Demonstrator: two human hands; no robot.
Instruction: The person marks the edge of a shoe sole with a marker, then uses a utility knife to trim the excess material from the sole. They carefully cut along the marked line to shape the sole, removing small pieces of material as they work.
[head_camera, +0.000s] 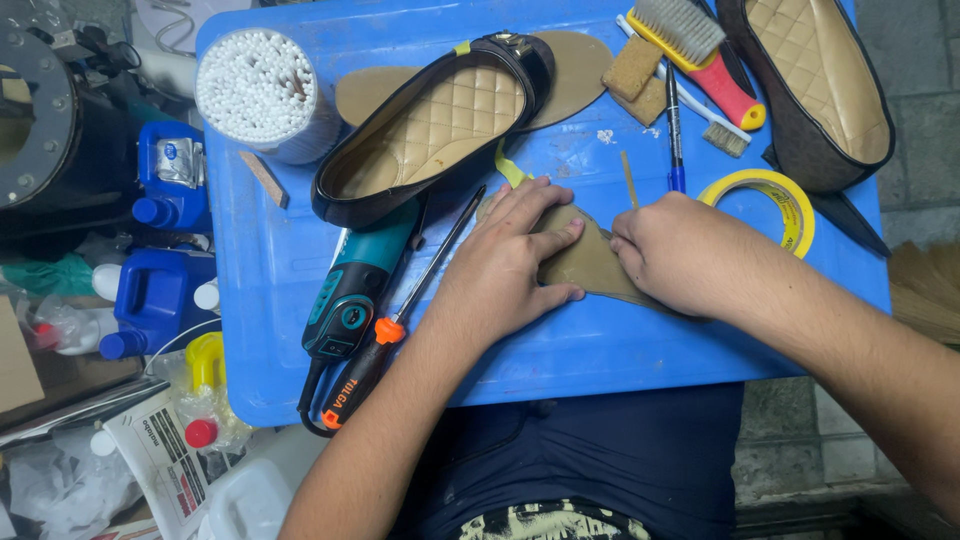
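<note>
- The left hand (505, 262) is lying flat, palm down, with its fingers spread apart, and it is pressing on a tan insole piece (590, 262) that is resting on the blue desk (620, 345).
- The left forearm is coming up from the lower edge of the view, slanting toward the upper right.
- The right hand (680, 255) is curling into a loose fist just to the right of the left hand, with the fingertips tucked together on the edge of the same insole piece; I cannot tell if it is pinching anything else.
- The right forearm is reaching in from the lower right corner.
- Just left of the left hand, a screwdriver (400, 315) with an orange collar and a teal power tool (352, 295) are lying side by side.
- Above the left hand, a black shoe (430, 125) with a quilted tan lining is sitting on the desk.
- To the upper right of the right hand, a roll of yellow tape (775, 200) is lying flat, and a blue pen (675, 130) is lying above that hand.
</note>
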